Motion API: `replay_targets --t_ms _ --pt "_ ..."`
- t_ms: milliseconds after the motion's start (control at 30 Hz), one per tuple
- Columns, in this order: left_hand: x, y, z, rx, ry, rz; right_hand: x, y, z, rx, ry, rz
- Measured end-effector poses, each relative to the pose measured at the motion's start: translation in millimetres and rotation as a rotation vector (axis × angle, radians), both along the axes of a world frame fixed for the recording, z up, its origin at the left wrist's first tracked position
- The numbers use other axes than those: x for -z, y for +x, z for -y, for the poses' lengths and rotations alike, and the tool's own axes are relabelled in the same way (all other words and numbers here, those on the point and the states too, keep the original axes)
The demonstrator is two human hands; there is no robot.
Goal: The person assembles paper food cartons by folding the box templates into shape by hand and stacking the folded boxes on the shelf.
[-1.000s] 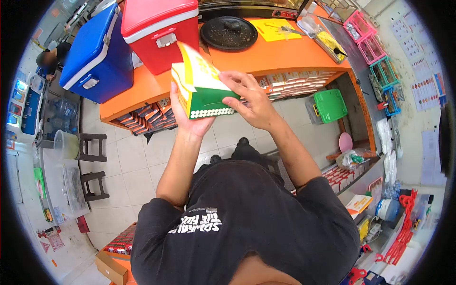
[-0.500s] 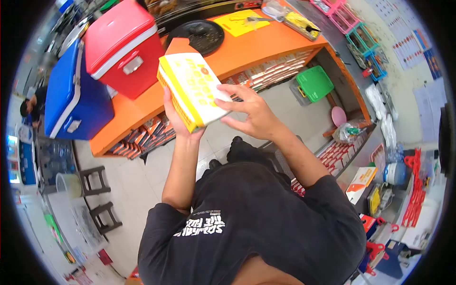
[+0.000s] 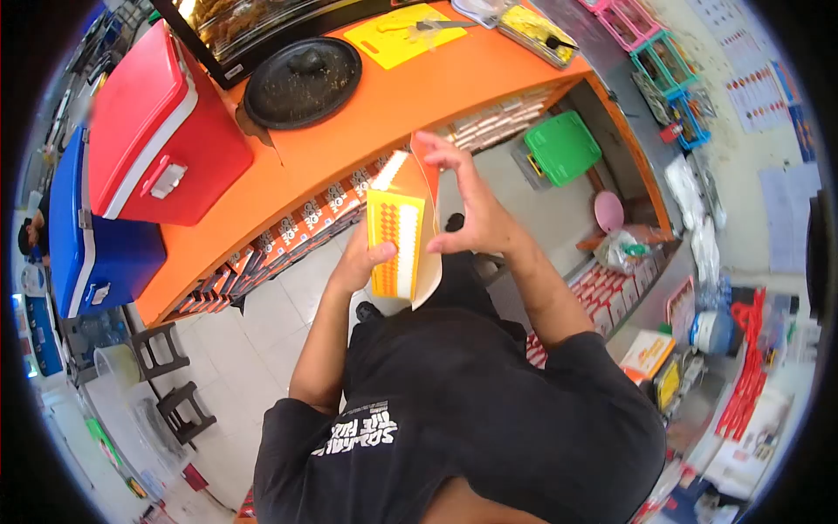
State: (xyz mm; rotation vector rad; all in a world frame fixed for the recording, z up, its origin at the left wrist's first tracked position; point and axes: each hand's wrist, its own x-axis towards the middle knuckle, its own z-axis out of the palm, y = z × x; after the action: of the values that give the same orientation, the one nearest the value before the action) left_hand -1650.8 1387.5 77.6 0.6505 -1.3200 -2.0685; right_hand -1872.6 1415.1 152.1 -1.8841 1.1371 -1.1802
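Note:
My left hand grips a yellow, white and orange cardboard box, with the thumb on its patterned side. The box is tilted, and an orange-red flap rises from its upper end. My right hand is curved around the box's right side, its fingertips at the raised flap and its thumb near the lower panel. Beyond the hands lies the orange counter, with a round black lid on it.
A red cooler and a blue cooler stand at the left. A yellow cutting board with a knife and a tray of yellow food are at the back. Stacked boxes fill the shelf below, near a green-lidded bin.
The box has turned so its narrow patterned side shows, and it sits lower and further right. My right hand has moved to the flap. The view has shifted rightward across the counter.

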Motion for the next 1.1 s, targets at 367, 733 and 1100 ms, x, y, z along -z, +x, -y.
replay_targets --t_ms 367,733,1100 --pt "105 -220 99 -0.212 0.297 -0.016 121 -239 139 -0.083 0.218 0.19" --pt "282 -305 115 -0.158 0.235 0.083 371 -267 144 0.103 0.683 0.094" --pt "330 -337 56 -0.06 0.359 0.304 459 -289 79 0.129 0.658 0.324"
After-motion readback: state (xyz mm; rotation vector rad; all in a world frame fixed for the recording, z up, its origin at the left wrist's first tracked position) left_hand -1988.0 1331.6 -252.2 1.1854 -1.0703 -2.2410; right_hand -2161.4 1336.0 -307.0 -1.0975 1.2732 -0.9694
